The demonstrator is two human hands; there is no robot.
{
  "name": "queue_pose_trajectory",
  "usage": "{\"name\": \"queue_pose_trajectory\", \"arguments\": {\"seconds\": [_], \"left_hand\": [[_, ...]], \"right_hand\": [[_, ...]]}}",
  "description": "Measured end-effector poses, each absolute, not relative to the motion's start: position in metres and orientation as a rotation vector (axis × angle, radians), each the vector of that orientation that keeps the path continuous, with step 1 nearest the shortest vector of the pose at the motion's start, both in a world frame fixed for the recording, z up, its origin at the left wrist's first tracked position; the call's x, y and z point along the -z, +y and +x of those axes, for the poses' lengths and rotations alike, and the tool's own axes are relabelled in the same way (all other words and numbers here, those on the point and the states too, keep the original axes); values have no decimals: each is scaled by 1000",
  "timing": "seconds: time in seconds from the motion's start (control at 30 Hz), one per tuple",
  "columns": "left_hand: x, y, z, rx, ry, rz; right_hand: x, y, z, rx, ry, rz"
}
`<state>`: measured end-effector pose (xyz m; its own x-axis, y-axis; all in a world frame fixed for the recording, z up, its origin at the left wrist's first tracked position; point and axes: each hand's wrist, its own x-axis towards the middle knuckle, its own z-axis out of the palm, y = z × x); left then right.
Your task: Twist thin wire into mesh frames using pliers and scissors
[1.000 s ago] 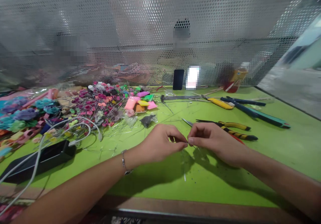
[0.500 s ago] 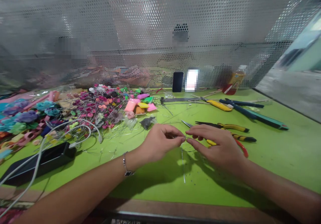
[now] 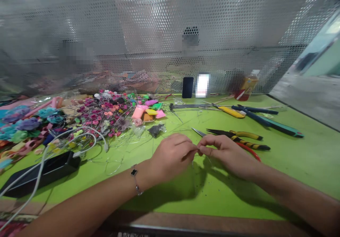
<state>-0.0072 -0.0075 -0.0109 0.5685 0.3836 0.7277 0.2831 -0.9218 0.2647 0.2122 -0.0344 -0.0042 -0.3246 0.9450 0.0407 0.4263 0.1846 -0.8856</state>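
My left hand [image 3: 171,159] is closed in a pinch above the green tabletop, palm turned down, with a bracelet on its wrist. Fingertip to fingertip with it, my right hand [image 3: 225,155] pinches at the same spot. Between them is a thin silvery wire, now almost wholly hidden by the fingers. Just behind the right hand lie the scissors [image 3: 198,132], their blades pointing left, and black-and-yellow long-nose pliers [image 3: 236,135]. A red handle [image 3: 251,151] shows beyond the right wrist.
Heaped wire-stemmed craft flowers [image 3: 106,109] and clay packets [image 3: 148,113] cover the left. A black box [image 3: 45,173] with a white cable [image 3: 91,132] sits near the left edge. Two phones [image 3: 187,87], a bottle [image 3: 247,86], yellow-handled cutters [image 3: 231,111] and blue-handled pliers [image 3: 255,115] stand or lie behind.
My left hand has rolled over, palm downward, and its bracelet has turned. Both hands' fingertips have come together. The wire's hanging length has gone out of sight.
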Motion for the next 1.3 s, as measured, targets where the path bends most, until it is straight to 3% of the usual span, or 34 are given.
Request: {"name": "queue_pose_trajectory", "arguments": {"seconds": [0.1, 0.3, 0.4, 0.6, 0.83, 0.9, 1.1, 1.3], "left_hand": [[5, -9, -8, -1155, 586, 2655], [-6, -9, -4, -788, 1034, 1697], [-6, -7, -3, -714, 1045, 1524], [-3, -13, -2, -786, 980, 1830], [14, -15, -11, -1101, 463, 2797], [13, -13, -11, -1177, 487, 2735], [1, -11, -3, -1080, 964, 1735], [4, -18, 3, -969, 889, 1541]], "right_hand": [[3, -32, 215, -1319, -1825, -1265], [7, -37, 214, -298, -2132, -1066], [11, -38, 214, -48, -2147, -1008], [6, -35, 213, -81, -2162, -907], [-4, -33, 216, -796, -2095, -1207], [-2, -33, 219, -717, -2006, -1220], [4, -40, 222, 81, -1923, -985], [4, -45, 214, 258, -2120, -915]]}}
